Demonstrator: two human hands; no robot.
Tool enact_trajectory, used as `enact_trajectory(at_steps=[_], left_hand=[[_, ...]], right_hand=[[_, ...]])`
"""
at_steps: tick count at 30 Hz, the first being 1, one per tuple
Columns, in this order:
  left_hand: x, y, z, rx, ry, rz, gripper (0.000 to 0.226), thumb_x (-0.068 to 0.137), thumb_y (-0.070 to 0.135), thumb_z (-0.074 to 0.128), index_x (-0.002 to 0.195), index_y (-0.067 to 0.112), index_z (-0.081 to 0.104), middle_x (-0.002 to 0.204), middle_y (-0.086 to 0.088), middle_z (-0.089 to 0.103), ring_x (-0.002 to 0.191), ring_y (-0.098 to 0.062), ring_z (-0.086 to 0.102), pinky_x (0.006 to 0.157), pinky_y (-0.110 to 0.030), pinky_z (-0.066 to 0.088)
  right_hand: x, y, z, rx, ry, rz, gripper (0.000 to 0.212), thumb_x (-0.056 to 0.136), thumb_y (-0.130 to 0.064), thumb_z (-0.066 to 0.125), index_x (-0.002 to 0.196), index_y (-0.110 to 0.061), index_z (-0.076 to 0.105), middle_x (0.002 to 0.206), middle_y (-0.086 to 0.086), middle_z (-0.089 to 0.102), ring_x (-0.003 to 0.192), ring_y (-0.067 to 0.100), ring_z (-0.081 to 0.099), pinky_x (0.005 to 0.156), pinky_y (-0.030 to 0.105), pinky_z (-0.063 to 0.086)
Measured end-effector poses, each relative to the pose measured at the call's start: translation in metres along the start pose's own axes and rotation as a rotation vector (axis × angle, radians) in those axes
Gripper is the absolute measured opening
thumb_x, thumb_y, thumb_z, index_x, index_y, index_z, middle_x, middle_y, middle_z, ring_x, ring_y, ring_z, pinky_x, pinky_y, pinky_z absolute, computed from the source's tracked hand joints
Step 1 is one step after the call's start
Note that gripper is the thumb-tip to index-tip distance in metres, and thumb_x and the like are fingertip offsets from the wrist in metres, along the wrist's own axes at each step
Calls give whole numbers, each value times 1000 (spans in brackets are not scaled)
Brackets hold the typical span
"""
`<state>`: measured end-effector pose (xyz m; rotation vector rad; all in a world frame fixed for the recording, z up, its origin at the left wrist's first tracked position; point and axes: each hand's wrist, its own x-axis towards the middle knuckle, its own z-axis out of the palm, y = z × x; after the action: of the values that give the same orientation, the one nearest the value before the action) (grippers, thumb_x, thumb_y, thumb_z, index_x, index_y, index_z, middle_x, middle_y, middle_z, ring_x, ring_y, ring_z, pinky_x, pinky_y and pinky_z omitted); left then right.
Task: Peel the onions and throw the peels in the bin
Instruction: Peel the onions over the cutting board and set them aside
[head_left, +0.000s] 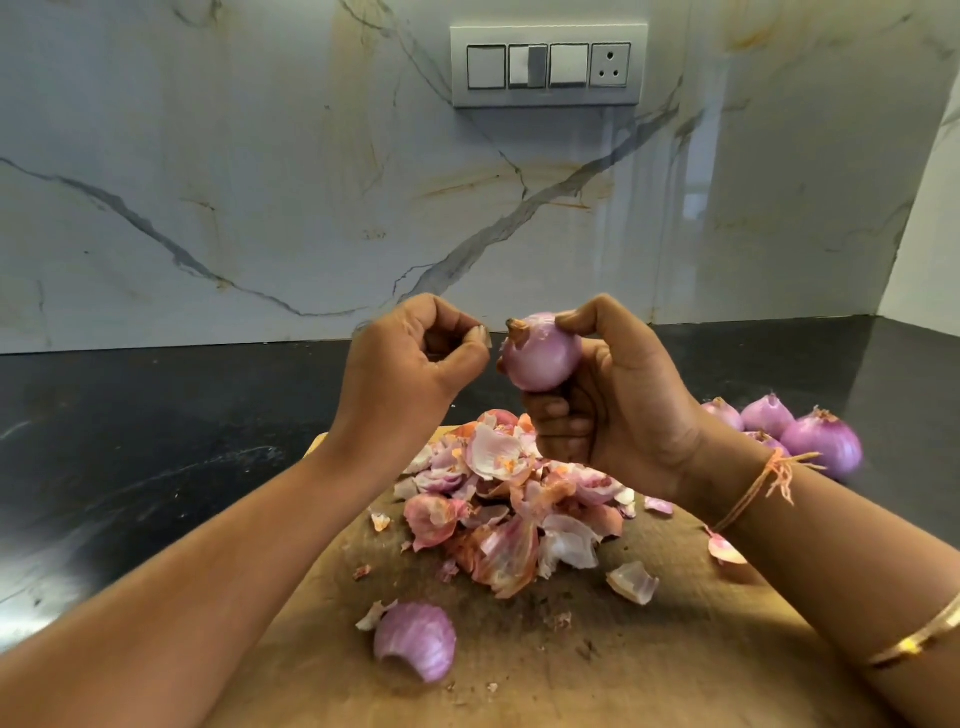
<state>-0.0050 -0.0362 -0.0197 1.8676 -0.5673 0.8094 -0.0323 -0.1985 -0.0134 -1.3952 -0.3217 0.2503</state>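
Note:
My right hand (618, 410) holds a pale purple onion (543, 353) above the wooden cutting board (649, 654), thumb on its top near the brown stem end. My left hand (410, 364) hovers just left of the onion, fingers curled, thumb tip against the forefinger. I cannot make out any scrap of peel between them. A heap of pink and white onion peels (509, 509) lies on the board under both hands. One large curved purple peel (415, 642) lies apart near the board's front. No bin is in view.
Several onions (800, 431) sit on the black countertop (130, 426) to the right of the board, behind my right wrist. A marble wall with a switch panel (548, 65) rises behind. Loose peel bits (632, 582) are scattered over the board.

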Motion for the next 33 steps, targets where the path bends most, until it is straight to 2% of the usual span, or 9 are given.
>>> enact_trajectory(at_steps=[6,8,10,15,18,21,24,27,33], left_hand=[[-2,7,1,-200,-80,-70,14,83,7,70,82,21,69,79,-2,73,73,-17,70,72,-34,60],[-3,10,1,-270,-110,-117,13,84,7,68,82,20,71,80,-4,74,74,-17,70,73,-31,59],[-4,12,2,-320,-139,-162,8,82,12,70,82,19,71,81,-2,74,75,-16,70,73,-29,58],[-4,10,5,-330,-98,-214,3,68,25,75,70,24,73,82,-7,74,85,-28,71,87,-49,55],[-4,9,6,-308,-60,-206,15,61,34,73,70,22,73,84,-8,74,86,-32,70,85,-53,55],[-7,10,6,-186,-60,-139,5,71,26,70,70,23,67,79,-2,74,77,-24,70,75,-45,58],[-8,9,6,-55,-57,-35,18,82,10,69,72,24,62,73,3,70,62,-11,65,60,-25,54],[-8,11,5,6,-61,14,24,83,7,65,73,27,58,67,8,65,56,0,58,52,-10,45],[-2,3,1,6,-15,25,16,87,13,67,80,27,63,76,6,71,66,-6,67,62,-21,56]], right_hand=[[2,0,-3,-1,34,-12,41,90,-38,30,98,-5,51,61,2,35,53,12,24,54,29,18],[3,1,-4,-7,38,-19,39,90,-37,29,96,-5,50,61,2,36,53,12,25,55,28,19],[4,2,-5,-28,39,-34,39,91,-36,29,95,-5,51,62,1,36,54,12,25,55,28,20],[6,8,-5,-101,58,-85,44,79,-43,42,99,-6,53,66,1,37,54,9,32,51,22,30],[6,9,-4,-166,93,-101,45,77,-45,43,99,-7,53,69,2,37,57,9,32,54,23,31],[6,11,-3,-219,109,-104,49,72,-48,43,99,-9,55,71,2,38,59,10,33,55,23,33],[4,8,-3,-214,99,-86,40,87,-44,40,96,-8,54,67,1,36,55,10,30,54,24,29],[1,2,-3,-145,47,-49,40,92,-40,29,89,-6,51,60,0,33,53,12,23,53,28,19],[-1,-1,-1,-12,-45,30,46,88,-44,27,88,-5,52,52,-1,30,54,15,12,52,28,11]])
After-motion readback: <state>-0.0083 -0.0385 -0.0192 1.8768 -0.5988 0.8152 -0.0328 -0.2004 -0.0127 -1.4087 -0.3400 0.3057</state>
